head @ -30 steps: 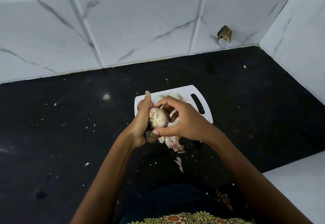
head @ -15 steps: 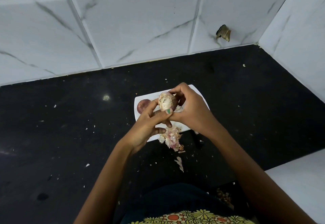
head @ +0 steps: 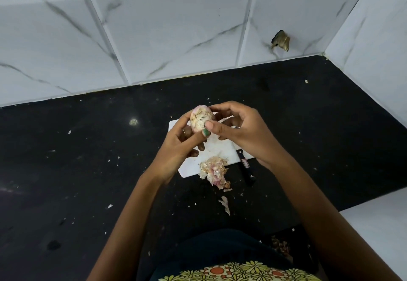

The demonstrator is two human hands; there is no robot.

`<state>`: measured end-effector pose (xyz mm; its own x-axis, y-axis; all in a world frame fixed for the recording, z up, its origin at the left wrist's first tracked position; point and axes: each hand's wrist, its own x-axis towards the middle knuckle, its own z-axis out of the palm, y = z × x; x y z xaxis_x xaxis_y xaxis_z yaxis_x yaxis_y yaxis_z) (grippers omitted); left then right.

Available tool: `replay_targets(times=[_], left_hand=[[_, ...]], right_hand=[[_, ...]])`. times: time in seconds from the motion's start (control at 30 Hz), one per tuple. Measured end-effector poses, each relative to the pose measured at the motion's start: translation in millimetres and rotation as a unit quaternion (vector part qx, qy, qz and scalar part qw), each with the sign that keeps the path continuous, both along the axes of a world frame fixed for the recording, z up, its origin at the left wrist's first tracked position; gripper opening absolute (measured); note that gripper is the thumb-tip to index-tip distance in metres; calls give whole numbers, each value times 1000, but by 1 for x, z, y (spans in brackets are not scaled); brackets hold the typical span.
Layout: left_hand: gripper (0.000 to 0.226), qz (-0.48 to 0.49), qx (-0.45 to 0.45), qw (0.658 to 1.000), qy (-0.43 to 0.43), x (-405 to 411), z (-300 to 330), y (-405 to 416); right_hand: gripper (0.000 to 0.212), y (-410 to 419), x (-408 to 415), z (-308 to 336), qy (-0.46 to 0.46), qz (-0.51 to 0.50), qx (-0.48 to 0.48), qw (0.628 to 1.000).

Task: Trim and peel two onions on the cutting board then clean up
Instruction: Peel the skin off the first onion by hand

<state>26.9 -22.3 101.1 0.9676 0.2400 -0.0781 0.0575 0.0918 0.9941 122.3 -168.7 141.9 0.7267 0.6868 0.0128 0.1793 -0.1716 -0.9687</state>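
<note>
Both my hands hold one pale onion (head: 200, 119) with flaky skin above the white cutting board (head: 214, 148). My left hand (head: 179, 146) cups the onion from below, thumb on its front. My right hand (head: 240, 129) pinches it from the right with thumb and fingertips. A heap of pink and white peels (head: 214, 171) lies at the board's near edge. A black-handled knife (head: 245, 166) lies on the board's right near corner, its blade hidden under my right hand. The second onion is hidden behind my hands.
The black counter (head: 88, 170) is strewn with small peel scraps, one larger scrap (head: 225, 204) near me. White marble-look tiles (head: 176, 27) form the back and right walls. A white surface (head: 378, 232) sits at the lower right.
My hands have lifted the onion up and away from me and turned it. The peel heap and knife, hidden a second ago, now show below my hands.
</note>
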Motion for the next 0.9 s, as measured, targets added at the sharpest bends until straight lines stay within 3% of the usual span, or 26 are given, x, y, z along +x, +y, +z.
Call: replay_targets(times=[0.2,0.5,0.7,0.9], left_hand=[[49,21,48,998,-37,1,1,-1],[47,25,38,998,-40,4,0,-2],[34,36,17,999,-23,3,0,-4],[18,39,12,999,-2,3,-1,1]], right_hand=[[28,3,-1,-3,23,-25,52,998],[23,2,-1,-5,13,-29,80,996],[19,4,-1,-13,13,-79,89,993],[16,-1,-1,-19,-139,-55,59,987]])
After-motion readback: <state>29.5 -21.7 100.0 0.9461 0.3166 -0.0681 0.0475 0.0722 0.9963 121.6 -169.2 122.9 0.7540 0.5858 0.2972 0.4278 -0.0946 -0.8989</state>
